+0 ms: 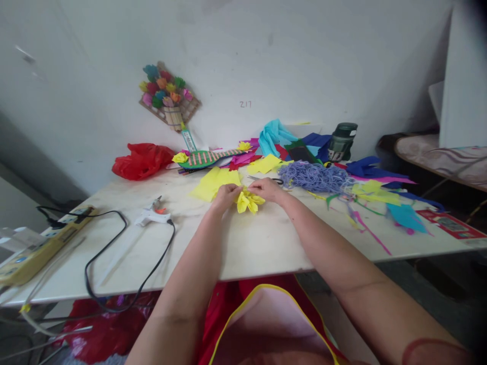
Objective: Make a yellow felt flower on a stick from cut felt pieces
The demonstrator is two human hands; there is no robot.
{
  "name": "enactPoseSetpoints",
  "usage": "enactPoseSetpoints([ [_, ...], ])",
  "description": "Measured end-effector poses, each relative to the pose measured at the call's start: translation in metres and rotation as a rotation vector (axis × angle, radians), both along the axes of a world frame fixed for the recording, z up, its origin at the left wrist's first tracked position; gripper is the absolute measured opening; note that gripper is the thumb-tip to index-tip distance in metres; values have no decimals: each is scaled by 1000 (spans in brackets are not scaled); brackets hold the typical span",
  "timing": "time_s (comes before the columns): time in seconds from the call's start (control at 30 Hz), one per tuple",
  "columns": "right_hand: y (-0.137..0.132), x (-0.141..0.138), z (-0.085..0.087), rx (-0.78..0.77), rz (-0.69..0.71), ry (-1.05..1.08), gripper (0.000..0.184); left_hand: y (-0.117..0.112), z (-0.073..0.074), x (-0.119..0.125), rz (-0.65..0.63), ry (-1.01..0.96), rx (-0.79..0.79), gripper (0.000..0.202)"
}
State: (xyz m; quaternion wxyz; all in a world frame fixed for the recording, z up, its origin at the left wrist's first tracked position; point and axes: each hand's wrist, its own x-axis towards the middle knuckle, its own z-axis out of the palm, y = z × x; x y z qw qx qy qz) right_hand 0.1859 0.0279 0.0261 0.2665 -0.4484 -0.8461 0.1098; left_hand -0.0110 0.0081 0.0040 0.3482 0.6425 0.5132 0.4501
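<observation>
A yellow crepe paper flower (249,202) with spread petals is between my two hands at the middle of the table. My left hand (227,195) pinches its left side, fingers closed. From the other side my right hand (266,189) pinches the flower's upper right edge. Just behind my left hand lies a flat yellow paper sheet (215,181). Scissors (278,181) lie partly hidden behind my right hand, close to a tangle of purple yarn (317,176).
A white glue gun (152,217) with a black cord lies left, near a power strip (49,248). Behind are a red plastic bag (142,161), a green woven piece (205,158), coloured paper and a dark green bottle (342,142). Paper scraps (407,218) cover the right side.
</observation>
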Motion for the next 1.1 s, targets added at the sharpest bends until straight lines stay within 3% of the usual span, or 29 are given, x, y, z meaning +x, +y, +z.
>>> enactPoseSetpoints([
  [0.43, 3, -2, 0, 23, -12, -15, 14, -3, 3, 3, 6, 0, 0, 47],
  [1.1, -10, -7, 9, 76, -68, -85, 6, 0, -1, 1, -77, -198, -145, 43],
])
